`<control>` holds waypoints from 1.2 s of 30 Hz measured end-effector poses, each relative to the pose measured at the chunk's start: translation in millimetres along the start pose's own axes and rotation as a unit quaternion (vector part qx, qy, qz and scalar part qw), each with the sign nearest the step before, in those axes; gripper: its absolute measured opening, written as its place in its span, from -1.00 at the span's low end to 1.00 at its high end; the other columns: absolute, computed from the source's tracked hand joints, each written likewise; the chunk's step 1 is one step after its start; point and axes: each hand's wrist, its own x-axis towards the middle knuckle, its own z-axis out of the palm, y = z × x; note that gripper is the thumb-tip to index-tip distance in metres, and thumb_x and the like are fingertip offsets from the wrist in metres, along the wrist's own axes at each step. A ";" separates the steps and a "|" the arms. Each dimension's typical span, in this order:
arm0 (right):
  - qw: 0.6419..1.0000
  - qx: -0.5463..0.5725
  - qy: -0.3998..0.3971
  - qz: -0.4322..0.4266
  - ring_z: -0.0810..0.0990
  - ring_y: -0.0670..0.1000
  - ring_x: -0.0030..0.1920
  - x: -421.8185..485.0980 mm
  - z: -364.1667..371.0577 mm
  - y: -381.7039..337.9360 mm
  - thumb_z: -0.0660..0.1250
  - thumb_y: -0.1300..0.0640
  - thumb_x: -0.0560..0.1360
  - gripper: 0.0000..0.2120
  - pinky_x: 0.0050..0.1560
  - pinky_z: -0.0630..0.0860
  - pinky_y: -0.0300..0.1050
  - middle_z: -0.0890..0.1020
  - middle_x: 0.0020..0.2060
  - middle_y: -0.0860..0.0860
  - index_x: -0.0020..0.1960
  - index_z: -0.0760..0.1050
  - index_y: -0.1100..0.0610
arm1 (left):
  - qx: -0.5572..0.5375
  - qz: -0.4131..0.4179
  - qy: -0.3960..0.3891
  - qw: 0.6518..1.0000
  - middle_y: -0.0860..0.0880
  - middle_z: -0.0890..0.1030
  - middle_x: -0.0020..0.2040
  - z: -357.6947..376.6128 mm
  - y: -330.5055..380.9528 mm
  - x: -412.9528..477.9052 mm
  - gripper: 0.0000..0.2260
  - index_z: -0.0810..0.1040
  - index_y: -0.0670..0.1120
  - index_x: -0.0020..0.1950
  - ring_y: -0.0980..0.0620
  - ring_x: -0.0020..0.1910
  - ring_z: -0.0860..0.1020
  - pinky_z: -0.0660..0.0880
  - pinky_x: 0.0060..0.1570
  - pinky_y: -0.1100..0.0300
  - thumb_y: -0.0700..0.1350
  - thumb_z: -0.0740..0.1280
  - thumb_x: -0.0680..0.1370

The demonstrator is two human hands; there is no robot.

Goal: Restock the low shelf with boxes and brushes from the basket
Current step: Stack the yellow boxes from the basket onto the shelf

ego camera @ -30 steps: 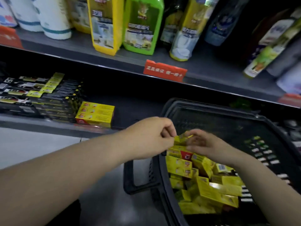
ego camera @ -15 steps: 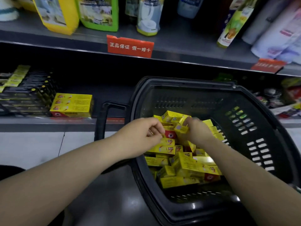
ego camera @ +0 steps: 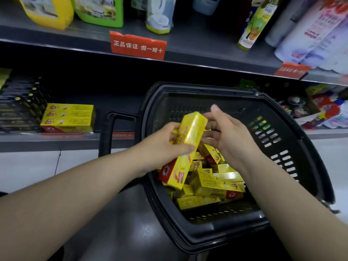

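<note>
Head view: the left hand (ego camera: 169,146) grips a long yellow box (ego camera: 192,129) with a red end, thumb over its front and fingers curled behind, holding it tilted above the black basket (ego camera: 216,235). The right hand (ego camera: 229,136) is at the box's upper end, fingers loosely bent, thumb raised; contact cannot be told. More yellow boxes (ego camera: 212,183) lie jumbled in the basket. On the low shelf (ego camera: 56,142) a yellow stack (ego camera: 68,117) sits just beside dark brush packs (ego camera: 20,108)
</note>
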 end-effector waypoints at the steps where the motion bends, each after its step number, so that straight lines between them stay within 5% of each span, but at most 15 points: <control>1: 1.000 0.008 -0.002 0.010 0.64 0.00 -0.24 6.1 -0.5 2.8 0.20 -0.09 0.57 -0.66 -0.26 0.57 -0.19 0.59 -0.22 0.04 0.05 0.55 0.16 | -0.047 -0.021 0.023 0.998 0.06 0.60 0.07 -0.1 0.4 2.1 -0.53 0.36 0.06 0.33 0.09 0.02 0.61 0.52 0.09 0.12 -0.02 0.41 0.45; 2: 1.000 -0.025 -0.007 0.014 0.64 0.02 -0.20 13.5 -1.4 8.9 0.17 -0.08 0.59 -0.69 -0.23 0.58 -0.16 0.58 -0.20 0.04 0.04 0.54 0.13 | -0.092 -0.039 0.035 0.994 0.02 0.64 0.01 -1.3 1.2 3.7 -0.61 0.41 0.04 0.28 0.06 -0.03 0.63 0.54 0.06 0.10 -0.05 0.38 0.47; 4: 0.962 -0.271 -0.041 -0.015 0.62 0.06 -0.05 28.1 -4.3 29.6 0.19 -0.01 0.58 -0.79 -0.08 0.57 -0.08 0.60 -0.07 0.03 0.07 0.52 0.08 | -0.154 -0.066 0.038 0.985 -0.05 0.67 -0.04 -4.5 3.7 5.9 -0.74 0.45 0.05 0.18 -0.03 -0.04 0.64 0.55 0.06 0.03 -0.08 0.35 0.50; 6: 0.843 -0.524 -0.118 -0.011 0.53 0.10 0.17 40.1 -6.3 61.9 0.29 0.01 0.53 -0.63 0.11 0.50 -0.01 0.51 0.20 0.07 0.29 0.40 0.09 | -0.184 -0.078 0.034 0.979 -0.09 0.67 -0.01 -7.4 5.1 6.2 -0.79 0.48 0.06 0.13 -0.09 0.03 0.63 0.54 0.09 -0.03 -0.09 0.34 0.51; 9: 0.698 -0.683 -0.211 0.035 0.35 0.17 0.36 46.6 -2.5 110.8 0.29 -0.04 0.52 -0.35 0.26 0.42 0.08 0.19 0.45 0.11 0.50 0.10 0.06 | -0.200 -0.089 0.031 0.975 -0.12 0.65 0.06 -8.2 6.1 5.2 -0.81 0.49 0.05 0.12 -0.13 0.10 0.60 0.52 0.11 -0.07 -0.10 0.33 0.51; 12: 0.630 -0.743 -0.223 0.012 0.38 0.19 0.32 50.7 3.5 128.3 0.23 0.10 0.55 -0.46 0.19 0.47 0.13 0.16 0.46 0.14 0.48 0.15 0.07 | -0.209 -0.098 0.032 0.972 -0.14 0.64 0.09 -9.8 7.3 4.3 -0.80 0.50 -0.01 0.14 -0.16 0.12 0.59 0.52 0.11 -0.08 -0.10 0.32 0.52; 15: 0.645 -0.745 -0.171 -0.003 0.47 0.14 0.23 52.4 2.1 114.2 0.29 0.16 0.52 -0.61 0.11 0.51 0.01 0.38 0.30 0.11 0.34 0.39 0.13 | -0.228 -0.117 0.036 0.966 -0.21 0.61 0.14 -13.6 9.2 5.0 -0.81 0.54 -0.13 0.09 -0.20 0.12 0.58 0.52 0.11 -0.09 -0.10 0.32 0.51; 20: 0.668 -0.730 -0.122 -0.076 0.54 0.15 0.09 32.4 -6.6 62.8 0.34 0.02 0.47 -0.67 -0.02 0.48 -0.05 0.45 0.13 0.11 0.18 0.53 0.14 | -0.255 -0.127 0.031 0.958 -0.19 0.62 0.08 -24.0 11.6 5.3 -0.93 0.54 -0.07 -0.09 -0.14 -0.01 0.60 0.55 0.01 -0.03 -0.10 0.28 0.52; 22: 0.717 -0.689 -0.071 -0.084 0.56 0.10 0.02 21.1 -15.6 37.3 0.38 -0.03 0.41 -0.64 -0.10 0.46 -0.12 0.49 0.10 0.07 0.14 0.55 0.12 | -0.259 -0.116 0.046 0.958 -0.17 0.64 0.02 -26.9 12.1 5.0 -0.94 0.54 -0.07 -0.08 -0.13 0.00 0.61 0.55 0.03 -0.02 -0.11 0.29 0.52; 27: 0.913 -0.396 0.030 -0.090 0.62 0.03 -0.12 -10.5 -14.3 -1.8 0.43 -0.03 0.35 -0.80 -0.29 0.55 -0.03 0.62 -0.09 -0.01 -0.12 0.46 0.00 | -0.275 -0.083 0.086 0.954 -0.03 0.66 -0.24 -23.4 12.0 2.9 -0.82 0.45 -0.09 0.11 0.01 -0.22 0.63 0.58 -0.11 0.07 -0.08 0.30 0.54; 30: 0.953 -0.283 0.020 -0.110 0.64 0.19 -0.17 -25.8 8.9 1.8 0.43 -0.03 0.36 -0.74 -0.25 0.60 0.12 0.65 -0.18 0.04 -0.13 0.40 0.06 | -0.304 -0.073 0.105 0.944 -0.03 0.66 -0.19 -18.4 13.3 2.3 -0.74 0.38 -0.09 0.18 0.04 -0.24 0.64 0.58 -0.19 0.09 -0.07 0.31 0.54; 33: 0.965 -0.217 -0.038 -0.139 0.65 0.03 -0.20 -37.9 30.4 6.9 0.43 -0.13 0.34 -0.66 -0.30 0.60 -0.04 0.65 -0.18 -0.02 -0.11 0.33 0.00 | -0.320 -0.058 0.114 0.939 -0.10 0.65 0.00 -17.3 12.7 0.6 -0.66 0.35 -0.09 0.20 -0.01 -0.16 0.67 0.62 -0.23 0.07 -0.05 0.36 0.50; 36: 0.970 -0.154 -0.129 -0.138 0.62 -0.10 -0.03 -38.3 36.0 7.2 0.37 -0.12 0.37 -0.66 -0.19 0.61 -0.11 0.61 0.01 -0.18 -0.01 0.32 0.01 | -0.285 -0.045 0.115 0.950 -0.07 0.68 -0.03 -21.6 12.6 -3.8 -0.57 0.42 -0.10 0.20 0.02 -0.16 0.68 0.61 -0.28 0.13 -0.07 0.44 0.39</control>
